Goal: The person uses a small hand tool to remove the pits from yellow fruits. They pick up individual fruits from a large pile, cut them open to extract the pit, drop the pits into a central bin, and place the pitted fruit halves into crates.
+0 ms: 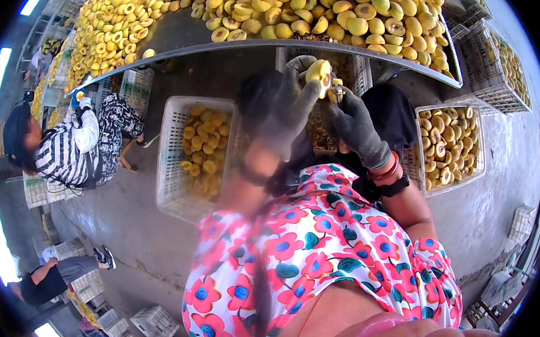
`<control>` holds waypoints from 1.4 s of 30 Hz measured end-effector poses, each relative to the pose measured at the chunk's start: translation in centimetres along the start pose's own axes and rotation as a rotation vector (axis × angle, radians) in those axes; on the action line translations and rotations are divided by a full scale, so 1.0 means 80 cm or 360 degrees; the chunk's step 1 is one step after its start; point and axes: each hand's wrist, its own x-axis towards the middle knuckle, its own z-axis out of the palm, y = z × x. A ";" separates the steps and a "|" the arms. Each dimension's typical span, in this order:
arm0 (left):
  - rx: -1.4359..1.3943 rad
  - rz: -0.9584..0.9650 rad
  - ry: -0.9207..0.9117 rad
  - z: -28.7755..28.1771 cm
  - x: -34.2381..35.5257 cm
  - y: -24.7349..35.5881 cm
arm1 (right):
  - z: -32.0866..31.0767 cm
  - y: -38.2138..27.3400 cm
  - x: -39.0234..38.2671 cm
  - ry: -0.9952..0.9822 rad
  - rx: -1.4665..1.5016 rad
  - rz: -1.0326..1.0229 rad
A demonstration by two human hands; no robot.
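My left hand (pixel 288 112), in a dark grey glove, grips a pale yellow fruit half (pixel 318 73) just below the metal table's edge (pixel 238 45). My right hand (pixel 357 129), gloved alike, is closed on a small metal tool (pixel 337 90) touching the fruit's right side; the tool's lower part is hidden in my fingers. Under both hands a crate (pixel 363 67) holds fruit pieces. A white crate of yellow fruit (pixel 163 144) stands to my left, and another crate of cut fruit (pixel 480 143) to my right.
Piles of yellow fruit (pixel 371 8) cover much of the table. A co-worker in a striped top (pixel 65 153) sits at the left, another person (pixel 42 284) at the lower left. Stacked crates (pixel 497 93) stand at the upper right, more crates (pixel 150 324) lower down.
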 end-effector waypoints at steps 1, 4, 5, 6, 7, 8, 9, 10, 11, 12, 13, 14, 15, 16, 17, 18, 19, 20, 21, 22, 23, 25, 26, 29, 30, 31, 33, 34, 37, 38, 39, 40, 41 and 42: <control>-0.0025 -0.0115 0.0163 0.005 0.001 -0.003 | 0.002 -0.001 -0.002 -0.0014 -0.0008 0.0010; 0.0288 0.0048 0.0352 0.012 -0.001 -0.012 | 0.013 -0.009 -0.005 -0.0149 -0.0688 -0.0630; 0.0450 0.0182 0.0341 0.015 0.000 -0.014 | 0.013 -0.001 -0.004 -0.0157 -0.0906 -0.0856; 0.0611 0.0319 0.0341 0.018 0.001 -0.015 | 0.017 0.025 0.001 0.0115 -0.1522 -0.1062; 0.0718 0.0368 0.0325 0.021 0.003 -0.014 | 0.009 0.044 -0.001 0.0251 -0.1835 -0.1152; 0.0784 0.0393 0.0331 0.020 0.001 -0.012 | 0.012 0.044 -0.002 0.0395 -0.2127 -0.1245; 0.0838 0.0417 0.0328 0.020 -0.001 -0.012 | 0.012 0.003 -0.005 0.0149 -0.0817 -0.0506; 0.0790 0.0396 0.0357 0.019 -0.002 -0.017 | 0.012 -0.010 -0.005 -0.0056 -0.0155 -0.0157; 0.0767 0.0385 0.0368 0.020 -0.002 -0.018 | 0.011 -0.023 -0.007 -0.0099 0.0490 0.0235; 0.0745 0.0379 0.0381 0.021 -0.001 -0.018 | 0.009 -0.024 -0.006 -0.0144 -0.0304 -0.0276; 0.0704 0.0380 0.0361 0.023 -0.003 -0.017 | 0.008 -0.027 -0.006 -0.0191 -0.0710 -0.0521; 0.0690 0.0377 0.0355 0.024 -0.005 -0.015 | 0.009 -0.031 -0.006 -0.0183 -0.1097 -0.0787; 0.0674 0.0379 0.0348 0.026 -0.006 -0.012 | 0.012 -0.036 -0.006 -0.0165 -0.1089 -0.0884; 0.0564 0.0373 0.0360 0.028 -0.006 -0.010 | 0.012 -0.036 -0.007 -0.0156 -0.1082 -0.0934; 0.0506 0.0370 0.0364 0.030 -0.005 -0.009 | 0.011 -0.035 -0.009 -0.0145 -0.1080 -0.0982; 0.0449 0.0368 0.0368 0.031 -0.005 -0.007 | 0.007 -0.028 -0.011 -0.0181 -0.0780 -0.0718; 0.0203 0.0299 0.0328 0.030 -0.005 -0.005 | 0.006 -0.027 -0.011 -0.0204 -0.0631 -0.0586; -0.0043 0.0223 0.0288 0.029 -0.006 -0.006 | 0.005 -0.025 -0.011 -0.0213 -0.0479 -0.0450; -0.0044 0.0218 0.0288 0.028 -0.006 -0.007 | 0.007 -0.029 -0.008 -0.0202 -0.0647 -0.0574; 0.0022 0.0256 0.0276 0.026 -0.004 -0.010 | 0.006 -0.028 -0.006 -0.0197 -0.0731 -0.0633; 0.0088 0.0296 0.0266 0.025 -0.003 -0.011 | 0.006 -0.028 -0.004 -0.0192 -0.0814 -0.0692; 0.0160 0.0298 0.0283 0.026 -0.004 -0.011 | 0.006 -0.022 -0.003 -0.0200 -0.0695 -0.0657; 0.0233 0.0306 0.0297 0.025 -0.003 -0.010 | 0.005 -0.019 -0.003 -0.0201 -0.0656 -0.0644; 0.0253 0.0320 0.0285 0.022 -0.005 -0.015 | 0.006 -0.018 -0.004 -0.0222 -0.0811 -0.0672; 0.0253 0.0321 0.0286 0.019 -0.005 -0.018 | 0.009 -0.018 -0.007 -0.0212 0.0069 -0.0164; 0.0225 0.0330 0.0273 0.016 -0.005 -0.021 | 0.010 -0.018 -0.008 -0.0235 0.0505 0.0093; 0.0196 0.0337 0.0258 0.016 -0.006 -0.023 | 0.009 -0.017 -0.009 -0.0203 0.0399 0.0145; 0.0198 0.0338 0.0251 0.016 -0.006 -0.023 | 0.009 -0.015 -0.008 -0.0215 0.0127 0.0040; 0.0155 0.0351 0.0248 0.021 -0.006 -0.015 | 0.017 -0.009 -0.003 -0.0072 -0.0246 -0.0363; 0.0109 0.0387 0.0244 0.023 -0.006 -0.014 | 0.018 -0.007 -0.004 -0.0021 -0.0282 -0.0465; 0.0109 0.0386 0.0245 0.024 -0.007 -0.015 | 0.016 -0.008 -0.005 -0.0004 -0.0752 -0.0746; 0.0152 0.0457 0.0243 0.024 -0.007 -0.017 | 0.015 -0.011 -0.004 -0.0004 -0.0991 -0.0882; 0.0193 0.0524 0.0236 0.024 -0.007 -0.017 | 0.014 -0.015 -0.006 0.0018 -0.1226 -0.1015; 0.0190 0.0518 0.0232 0.025 -0.007 -0.017 | 0.014 -0.024 -0.007 -0.0072 -0.1098 -0.0806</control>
